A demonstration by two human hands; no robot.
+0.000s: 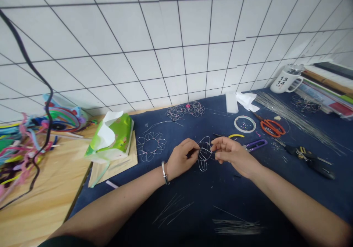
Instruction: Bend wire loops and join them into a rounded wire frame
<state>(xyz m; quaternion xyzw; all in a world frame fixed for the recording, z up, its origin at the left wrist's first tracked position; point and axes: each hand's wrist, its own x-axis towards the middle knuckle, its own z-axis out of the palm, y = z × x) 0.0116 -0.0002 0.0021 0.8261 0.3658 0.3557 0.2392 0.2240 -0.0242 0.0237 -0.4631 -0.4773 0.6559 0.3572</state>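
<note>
A small looped wire frame (204,152) stands between my two hands above the dark blue cloth (193,199). My left hand (183,158), with a silver bracelet at the wrist, pinches its left edge between thumb and fingers. On the other side, the curled fingers of my right hand (230,154) are at the frame's right edge, thumb and fingertips close together on a thin wire. A flower-shaped wire piece (151,146) lies flat to the left. Farther back rest more wire flowers (185,110), one with a pink bead.
Purple snips (256,145), orange-handled scissors (272,128), a white ring dish (245,124) and black pliers (314,162) lie right. Long wires (295,120) and a mug (285,79) are behind. A green tissue pack (118,136) sits left; cut wires (237,226) lie in front.
</note>
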